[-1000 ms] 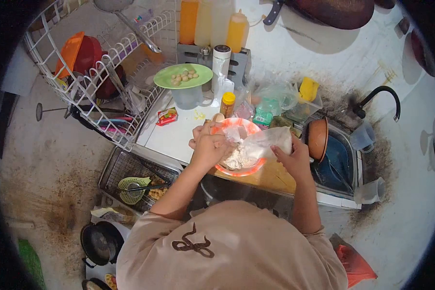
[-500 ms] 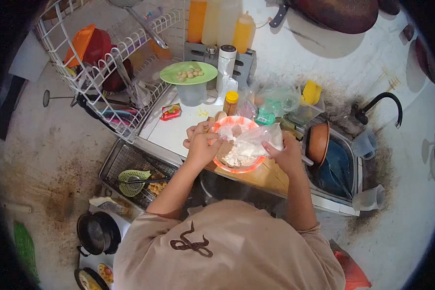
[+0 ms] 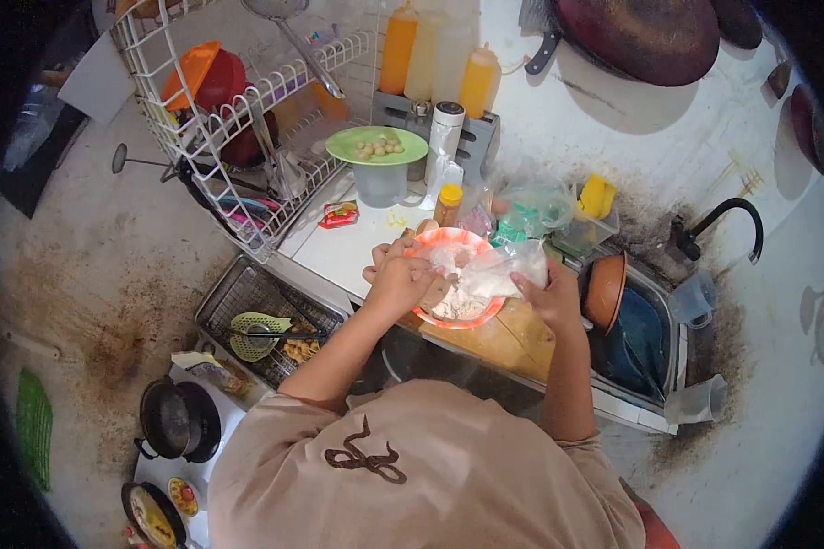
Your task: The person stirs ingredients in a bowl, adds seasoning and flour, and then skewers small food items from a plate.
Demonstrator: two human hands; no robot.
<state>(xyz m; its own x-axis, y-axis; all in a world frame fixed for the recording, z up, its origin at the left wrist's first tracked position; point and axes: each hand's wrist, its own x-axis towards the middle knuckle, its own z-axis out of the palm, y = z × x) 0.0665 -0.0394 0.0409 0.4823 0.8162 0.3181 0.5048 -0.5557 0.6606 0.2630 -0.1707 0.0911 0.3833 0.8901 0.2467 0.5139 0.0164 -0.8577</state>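
Note:
An orange-and-white bowl (image 3: 495, 314) stands at the counter edge with white powder, like flour, inside. My right hand (image 3: 551, 291) is closed on the right end of a clear plastic bag (image 3: 513, 268) of white powder. The bag lies tilted over the bowl, its mouth end toward the left. My left hand (image 3: 403, 277) is at the bowl's left rim, fingers curled outside and thumb reaching over the inside; part of its grip is hidden. Just behind the bowl stands a yellow-capped jar (image 3: 448, 205).
A green plate (image 3: 346, 146) of small round balls rests on a container. A red packet (image 3: 339, 214) lies left on the counter. To the right is a sink (image 3: 645, 334) with a brown bowl (image 3: 604, 291). A wire dish rack (image 3: 212, 160) stands at left, above a fryer tray (image 3: 215, 311).
The whole view has shifted slightly as the head moved. Both hands stay at the bowl and bag, and the bag looks somewhat flatter over the bowl.

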